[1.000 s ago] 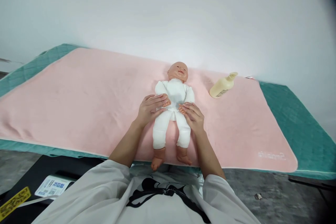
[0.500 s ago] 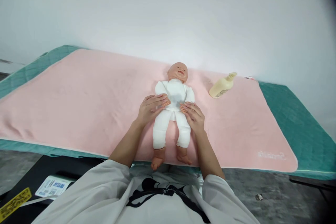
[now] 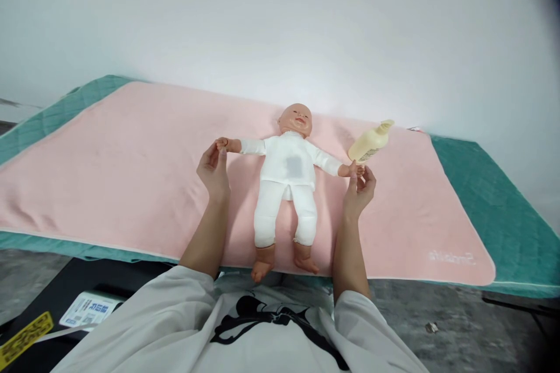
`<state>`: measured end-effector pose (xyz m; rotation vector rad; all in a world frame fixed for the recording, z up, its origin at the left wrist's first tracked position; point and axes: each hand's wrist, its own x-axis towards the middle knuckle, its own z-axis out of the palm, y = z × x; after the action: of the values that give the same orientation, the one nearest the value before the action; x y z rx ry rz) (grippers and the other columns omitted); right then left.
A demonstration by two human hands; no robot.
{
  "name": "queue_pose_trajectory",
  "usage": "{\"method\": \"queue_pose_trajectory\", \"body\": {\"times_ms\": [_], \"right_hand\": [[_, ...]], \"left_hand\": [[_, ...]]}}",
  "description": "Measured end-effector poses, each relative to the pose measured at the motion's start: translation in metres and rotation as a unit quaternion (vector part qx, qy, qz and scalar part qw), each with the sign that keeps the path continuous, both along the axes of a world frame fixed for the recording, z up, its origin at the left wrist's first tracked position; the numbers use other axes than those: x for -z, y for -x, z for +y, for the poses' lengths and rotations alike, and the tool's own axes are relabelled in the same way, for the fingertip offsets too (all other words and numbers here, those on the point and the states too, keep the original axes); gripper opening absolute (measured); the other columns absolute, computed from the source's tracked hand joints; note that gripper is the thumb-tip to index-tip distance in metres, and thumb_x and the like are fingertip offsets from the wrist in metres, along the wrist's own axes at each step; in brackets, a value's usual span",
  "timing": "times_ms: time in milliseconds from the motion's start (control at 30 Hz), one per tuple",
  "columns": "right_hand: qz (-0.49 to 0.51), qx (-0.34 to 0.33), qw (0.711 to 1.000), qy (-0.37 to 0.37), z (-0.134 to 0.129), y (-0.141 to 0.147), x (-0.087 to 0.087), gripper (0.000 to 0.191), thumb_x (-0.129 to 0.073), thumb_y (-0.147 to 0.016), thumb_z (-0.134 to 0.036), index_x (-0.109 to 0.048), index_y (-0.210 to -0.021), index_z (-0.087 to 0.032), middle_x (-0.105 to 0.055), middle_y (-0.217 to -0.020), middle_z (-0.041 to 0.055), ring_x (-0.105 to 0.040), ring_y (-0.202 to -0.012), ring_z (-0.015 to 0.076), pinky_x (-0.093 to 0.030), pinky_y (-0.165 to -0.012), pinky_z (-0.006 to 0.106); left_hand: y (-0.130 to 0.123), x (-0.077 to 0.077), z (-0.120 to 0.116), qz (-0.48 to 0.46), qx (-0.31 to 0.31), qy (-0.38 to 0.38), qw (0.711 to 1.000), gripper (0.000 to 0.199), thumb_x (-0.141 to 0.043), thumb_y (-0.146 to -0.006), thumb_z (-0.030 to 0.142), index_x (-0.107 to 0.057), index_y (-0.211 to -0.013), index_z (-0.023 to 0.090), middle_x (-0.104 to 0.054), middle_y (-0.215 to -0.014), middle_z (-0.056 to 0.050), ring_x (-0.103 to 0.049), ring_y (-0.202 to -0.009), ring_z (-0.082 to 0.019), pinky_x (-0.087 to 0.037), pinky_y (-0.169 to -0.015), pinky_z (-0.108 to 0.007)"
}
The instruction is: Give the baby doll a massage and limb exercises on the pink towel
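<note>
A baby doll (image 3: 289, 157) with a white cloth body lies on its back on a pink mat (image 3: 144, 169), head toward the wall and feet toward me. Both its arms are stretched out sideways. My left hand (image 3: 214, 172) pinches the doll's hand (image 3: 224, 144) on the left side between thumb and fingers. On the other side, my right hand (image 3: 361, 189) grips the doll's other hand (image 3: 351, 169) the same way. A grey square patch (image 3: 294, 167) shows on the doll's chest. Close beyond my right hand stands a pale yellow pump bottle (image 3: 370, 143).
The pink mat lies over a green quilted cover (image 3: 490, 198). A pale wall (image 3: 280, 23) rises behind. At lower left a white labelled box (image 3: 90, 309) and a yellow printed strip (image 3: 26, 338) rest on a black surface. A small scrap (image 3: 431, 327) lies on the grey floor.
My hands have moved apart, drawing the doll's arms from over its belly out to both sides. The bottle and the doll's body have stayed in place.
</note>
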<state>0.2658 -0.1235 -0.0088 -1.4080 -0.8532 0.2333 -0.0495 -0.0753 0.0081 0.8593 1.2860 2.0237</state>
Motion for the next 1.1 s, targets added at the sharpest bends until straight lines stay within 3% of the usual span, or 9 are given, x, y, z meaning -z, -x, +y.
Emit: {"method": "queue_pose_trajectory", "body": {"times_ms": [200,500,800,967,1100], "right_hand": [[0.054,0.015,0.996,0.068,0.002,-0.018,0.006,0.053,-0.059,-0.085,-0.038,-0.048,-0.133,-0.02,-0.053,-0.136,0.0135,-0.059,-0.12,0.0219,-0.051,-0.1,0.039],[0.051,-0.001,0.99,0.134,0.003,-0.028,0.009,0.051,-0.059,-0.084,-0.044,-0.055,-0.126,-0.015,-0.059,-0.125,0.0124,-0.057,-0.114,0.0205,-0.047,-0.098,0.034],[0.008,-0.001,0.985,0.175,0.006,-0.037,0.016,0.057,-0.058,-0.083,-0.052,-0.056,-0.124,-0.014,-0.063,-0.117,0.0138,-0.06,-0.107,0.0221,-0.048,-0.093,0.036],[0.016,0.008,0.987,0.161,0.008,-0.037,0.018,0.059,-0.058,-0.082,-0.055,-0.056,-0.124,-0.013,-0.062,-0.119,0.0141,-0.06,-0.109,0.0219,-0.048,-0.094,0.036],[0.03,0.01,0.991,0.131,0.006,-0.032,0.016,0.057,-0.058,-0.083,-0.052,-0.055,-0.126,-0.015,-0.06,-0.126,0.0131,-0.06,-0.111,0.0209,-0.049,-0.096,0.036]], "left_hand": [[0.017,0.011,0.008,-0.121,0.005,0.114,0.986,0.024,-0.067,-0.088,0.037,-0.069,-0.108,0.024,-0.067,-0.122,-0.006,-0.067,-0.11,-0.017,-0.052,-0.097,-0.03],[0.024,0.008,0.022,-0.296,0.003,0.193,0.935,0.007,-0.058,-0.088,0.019,-0.063,-0.09,0.016,-0.068,-0.096,-0.009,-0.069,-0.097,-0.018,-0.058,-0.09,-0.029],[0.022,-0.001,0.018,-0.321,0.006,0.196,0.927,0.007,-0.056,-0.088,0.016,-0.062,-0.091,0.015,-0.066,-0.098,-0.011,-0.067,-0.102,-0.02,-0.059,-0.089,-0.029],[0.024,0.007,0.021,-0.307,0.007,0.191,0.932,0.006,-0.057,-0.088,0.018,-0.062,-0.088,0.016,-0.066,-0.093,-0.009,-0.068,-0.092,-0.017,-0.059,-0.087,-0.027],[0.025,0.016,0.018,-0.232,0.032,0.16,0.959,0.009,-0.058,-0.089,0.019,-0.066,-0.093,0.016,-0.068,-0.097,-0.008,-0.069,-0.093,-0.016,-0.057,-0.091,-0.03]]}}
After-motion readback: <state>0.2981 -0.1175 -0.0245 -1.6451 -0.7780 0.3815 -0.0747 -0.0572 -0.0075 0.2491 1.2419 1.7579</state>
